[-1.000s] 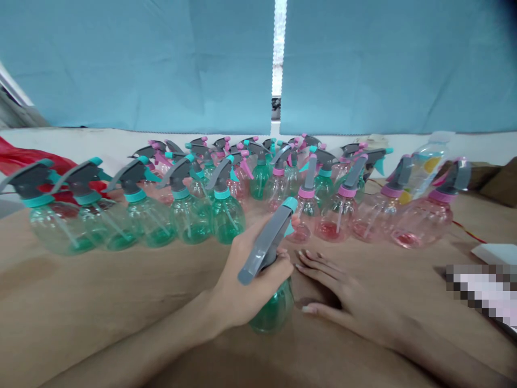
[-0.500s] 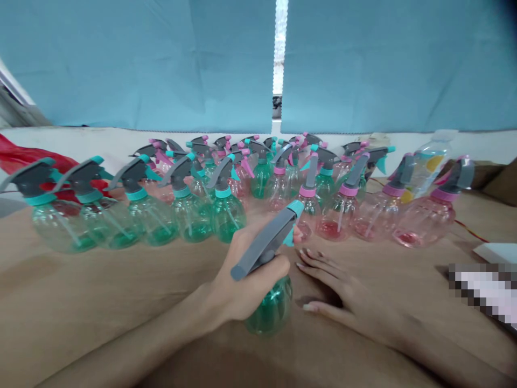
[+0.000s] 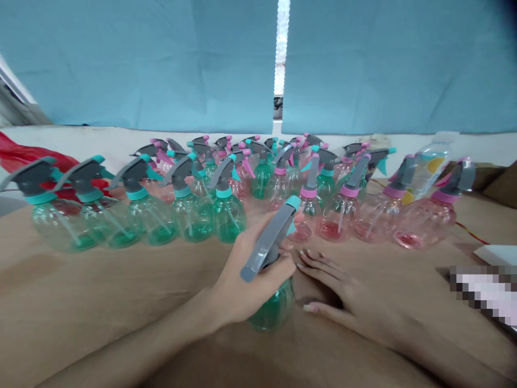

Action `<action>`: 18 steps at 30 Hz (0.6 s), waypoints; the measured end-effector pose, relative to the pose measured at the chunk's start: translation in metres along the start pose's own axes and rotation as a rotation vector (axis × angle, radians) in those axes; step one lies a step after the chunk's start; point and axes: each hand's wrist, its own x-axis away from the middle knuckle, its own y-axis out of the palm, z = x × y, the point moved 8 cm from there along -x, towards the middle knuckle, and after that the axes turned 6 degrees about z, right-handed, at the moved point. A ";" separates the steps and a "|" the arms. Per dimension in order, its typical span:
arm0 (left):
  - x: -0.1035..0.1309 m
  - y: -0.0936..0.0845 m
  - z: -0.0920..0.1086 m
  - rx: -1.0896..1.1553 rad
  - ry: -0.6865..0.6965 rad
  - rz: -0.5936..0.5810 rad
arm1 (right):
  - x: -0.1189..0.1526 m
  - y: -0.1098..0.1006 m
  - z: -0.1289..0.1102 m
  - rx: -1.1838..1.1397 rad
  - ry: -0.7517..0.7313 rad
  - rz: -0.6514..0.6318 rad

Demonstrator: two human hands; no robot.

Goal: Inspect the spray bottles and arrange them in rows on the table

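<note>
My left hand (image 3: 246,288) is closed around the neck of a green spray bottle (image 3: 272,310) with a grey and turquoise trigger head. Its nozzle points away from me and to the right, and the fingers on its far side are partly hidden. To the right, my right hand (image 3: 341,288) rests palm down on the tabletop (image 3: 133,302), fingers spread, holding nothing. Just beyond the hands stand a row of green spray bottles (image 3: 194,221) on the left and a row of pink spray bottles (image 3: 335,221) on the right.
More green and pink bottles crowd behind the front rows. A clear bottle with a yellow-marked label (image 3: 432,161) stands at the back right. Red cloth or plastic (image 3: 44,156) lies back left. A blurred-out object (image 3: 484,293) lies at the right edge. A blue curtain (image 3: 141,64) hangs behind.
My left hand, with the spray bottle in it, has shifted slightly to the right, and the trigger head has turned a little more away from me. My right hand stays where it was.
</note>
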 end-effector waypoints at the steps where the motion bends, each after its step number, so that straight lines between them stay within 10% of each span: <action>1: 0.000 0.000 0.000 -0.001 0.001 0.000 | 0.000 -0.001 0.000 -0.003 0.001 0.000; 18: -0.002 -0.003 -0.003 -0.023 -0.089 0.019 | -0.003 0.001 -0.002 0.031 0.024 -0.079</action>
